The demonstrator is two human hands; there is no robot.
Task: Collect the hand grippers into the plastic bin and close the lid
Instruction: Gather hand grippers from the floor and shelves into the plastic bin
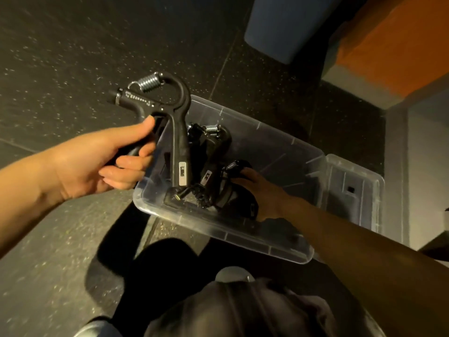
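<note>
1. The fingers [132, 164] of my left hand [97, 161] are curled round one handle of a black hand gripper [181, 122], thumb on top. I hold it in the air above the left rim of the plastic bin [267, 127].
2. This gripper looks like stiff, hard plastic with a steel spring [149, 81] at its head. I judge it light enough for one hand, rigid and not fragile. The free handle may swing on the spring, so the grip I have on the handle is the sound one. The spring is the place to avoid, since it could nip skin.
3. Inside the bin lies a pile of grippers [211, 152], black and tangled across one another. They should slide and clatter on the smooth plastic, not settle neatly.
4. My right hand [264, 193] reaches down into that pile. Its fingers are sunk among the dark handles, and I cannot tell whether they grip one or merely rest on it.
5. The lid [357, 188] lies off, flat on the floor [60, 57] at the bin's right end. It looks thin and flexible, best lifted by its edges.
</note>
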